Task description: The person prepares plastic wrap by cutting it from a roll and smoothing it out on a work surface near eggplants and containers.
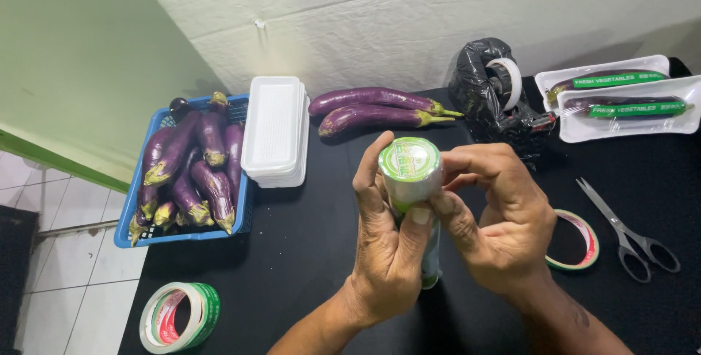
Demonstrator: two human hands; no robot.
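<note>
At the far right of the black table (307,253), two white foam trays of wrapped eggplants (621,96) are seen side by side, each sealed under clear film and crossed by a green strip label with pale lettering; a stack of empty white foam trays (274,132) is set upright-flat near the back edge, just beside a blue plastic basket (131,227) filled with purple eggplants; two loose eggplants (376,110) are laid between the stack and a tape dispenser (500,92) covered in black plastic, a white roll mounted on it. A tape roll with green and red print (182,315) is placed at the near left corner; a second, thinner tape roll (577,242) is partly hidden behind the right wrist, with grey scissors (624,231) just beyond it.

A roll of green-printed label tape (410,169) is held up above the middle of the table, between both hands; its round end, green-ringed with a pale centre, is turned toward the camera, and its body is seen as pale, glossy and cylindrical, the lower part hidden by fingers. The left hand (387,245) is wrapped around the roll from below, thumb pressed on its front; the right hand (496,216) is closed against its side, fingertips touching the upper edge.
</note>
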